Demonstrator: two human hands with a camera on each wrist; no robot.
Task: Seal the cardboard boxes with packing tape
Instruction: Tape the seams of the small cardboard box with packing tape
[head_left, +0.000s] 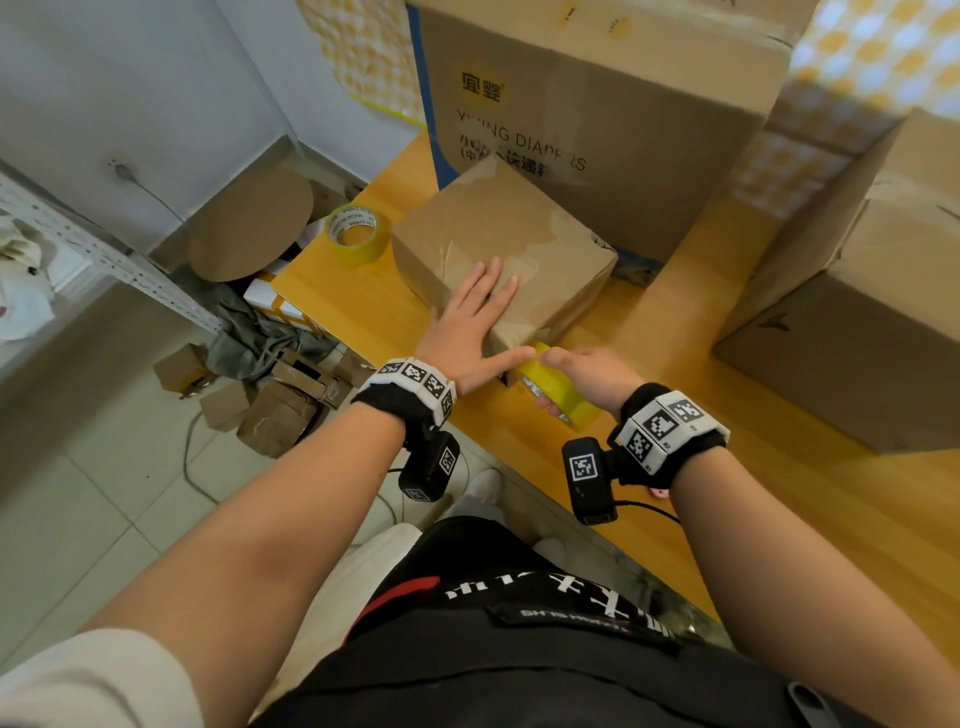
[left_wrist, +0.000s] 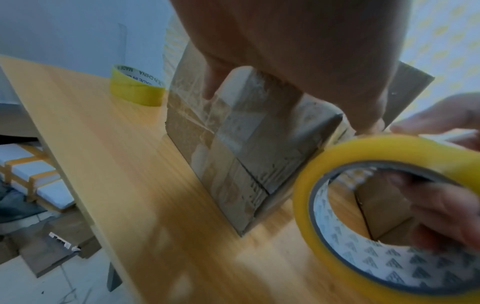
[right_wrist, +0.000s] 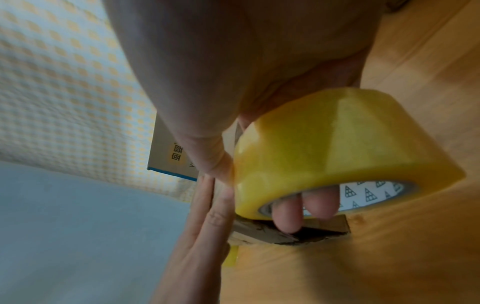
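A small cardboard box (head_left: 524, 239) (left_wrist: 249, 148) with old clear tape on it sits on the wooden table (head_left: 597, 457). My left hand (head_left: 470, 327) lies flat on the box's top near its front edge, fingers straight, thumb stretched toward the right hand. My right hand (head_left: 582, 376) grips a yellow tape roll (head_left: 558, 387) (left_wrist: 389, 207) (right_wrist: 335, 152) at the box's near corner, fingers through the core and thumb on the outer face. In the right wrist view the roll touches the box's edge (right_wrist: 285, 232) beside the left hand (right_wrist: 205, 226).
A second yellow tape roll (head_left: 357, 233) (left_wrist: 136, 86) lies at the table's far left corner. A large diaper carton (head_left: 597, 104) stands behind the small box, and another big carton (head_left: 857, 322) at the right. Cardboard scraps (head_left: 260, 405) litter the floor left of the table.
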